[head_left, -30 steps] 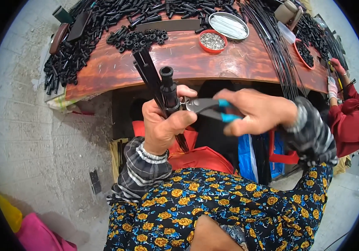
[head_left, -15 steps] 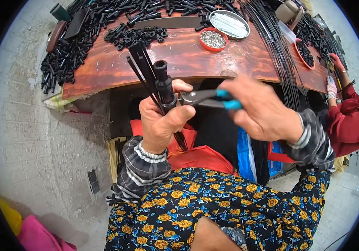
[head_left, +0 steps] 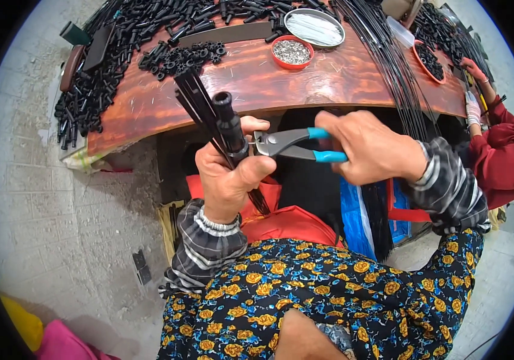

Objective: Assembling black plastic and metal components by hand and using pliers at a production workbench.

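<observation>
My left hand (head_left: 224,183) is wrapped round a bundle of thin black rods (head_left: 196,105) and a black tubular fitting (head_left: 228,123) with an open top end. The fitting stands upright, slightly tilted, between thumb and fingers. In my right hand (head_left: 374,147) are end-cutting pliers (head_left: 287,144) with teal grips, their handles spread apart. The jaws sit beside the fitting's lower collar, between my left thumb and forefinger, on a thin pin or wire. Whether the jaws bite on it is too small to tell.
On the wooden table (head_left: 251,75) ahead are piles of black fittings (head_left: 92,90), black rings (head_left: 182,57), a red dish of small metal pieces (head_left: 293,53), a round tray of white strips (head_left: 314,30) and long black rods (head_left: 383,60). Another person's gloved hand (head_left: 474,111) works at right.
The pliers' handles have spread wider, and my right hand, blurred before, is now sharp. The jaws stay beside the fitting. The view has shifted slightly.
</observation>
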Available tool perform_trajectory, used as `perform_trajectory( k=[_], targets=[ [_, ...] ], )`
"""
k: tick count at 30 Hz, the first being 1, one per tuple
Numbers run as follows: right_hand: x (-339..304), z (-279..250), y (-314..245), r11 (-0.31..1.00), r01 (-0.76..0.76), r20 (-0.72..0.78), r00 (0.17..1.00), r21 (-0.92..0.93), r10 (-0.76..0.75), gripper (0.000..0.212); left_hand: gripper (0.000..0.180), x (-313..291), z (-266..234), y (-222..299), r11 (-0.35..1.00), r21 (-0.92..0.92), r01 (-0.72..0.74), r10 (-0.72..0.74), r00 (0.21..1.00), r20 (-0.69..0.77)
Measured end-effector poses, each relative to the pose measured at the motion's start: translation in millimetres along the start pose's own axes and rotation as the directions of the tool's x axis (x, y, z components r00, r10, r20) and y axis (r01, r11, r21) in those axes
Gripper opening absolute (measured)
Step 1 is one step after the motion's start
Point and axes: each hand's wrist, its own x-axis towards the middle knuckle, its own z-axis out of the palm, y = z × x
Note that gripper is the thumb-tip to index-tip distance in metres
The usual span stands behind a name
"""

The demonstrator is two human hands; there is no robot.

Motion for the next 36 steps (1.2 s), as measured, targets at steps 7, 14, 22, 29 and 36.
perform_trajectory(
  k=[7, 14, 22, 29, 36],
  targets=[
    [14, -13, 20, 0.717, -0.308, 0.58, 0.798, 0.626, -0.164, 0.025, 0.065, 6, 5, -8, 0.998, -0.022, -0.055, 0.056, 0.994, 0.097],
    [22, 7, 1, 0.99, 0.116, -0.082, 0.991, 0.077, -0.109, 0.052, 0.085, 12, -1, 1, 0.996, -0.05, 0.067, -0.07, 0.995, -0.065],
    [29, 35, -9, 0.898, -0.068, -0.451, 0.879, -0.435, -0.152, 0.068, 0.085, 18, -4, 3, 0.998, 0.02, 0.051, -0.049, 0.992, -0.12],
    [33, 46, -3, 0.905, -0.128, -0.553, 0.823, -0.407, -0.132, 0.065, 0.085, 19, -6, 0, 0.998, 0.012, 0.057, -0.055, 0.99, -0.127],
    [38, 53, 3, 0.945, -0.106, -0.59, 0.801, -0.31, -0.104, 0.025, 0.085, 21, -6, -1, 0.999, 0.026, 0.036, -0.032, 0.989, -0.142]
  ],
)
